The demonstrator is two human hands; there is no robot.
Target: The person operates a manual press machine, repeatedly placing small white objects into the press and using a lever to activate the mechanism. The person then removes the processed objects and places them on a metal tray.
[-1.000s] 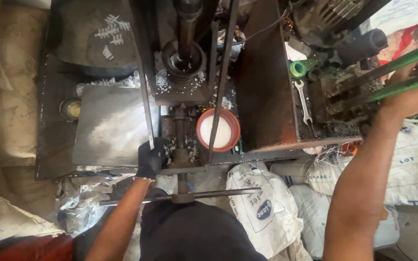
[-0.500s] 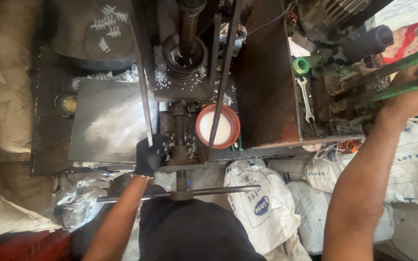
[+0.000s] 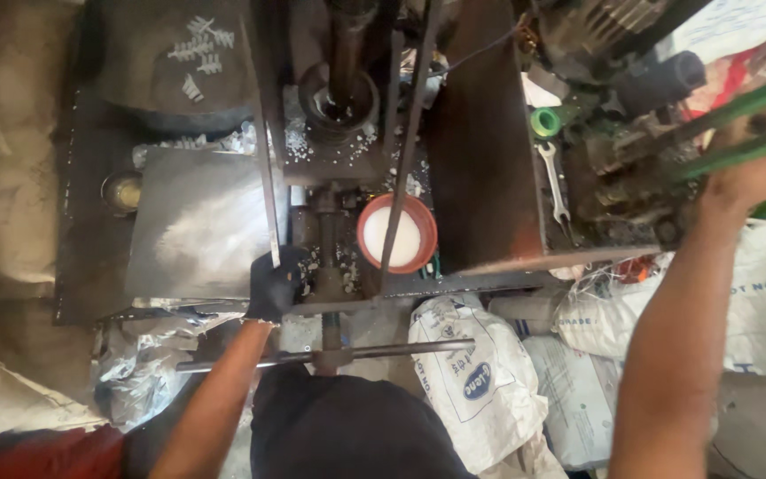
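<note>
The left hand (image 3: 275, 286), wearing a dark glove, is resting at the front edge of the dark press machine (image 3: 334, 168), just beside its central vertical shaft (image 3: 330, 266); whether its grip is closing on any part cannot be told. The right hand (image 3: 751, 173) is reaching to the far right, its grip wrapping around the green lever bars (image 3: 738, 133). A red bowl (image 3: 397, 233) holding white material is sitting on the tabletop (image 3: 197, 231) right of the shaft, with a wrench (image 3: 555, 182) lying further right
</note>
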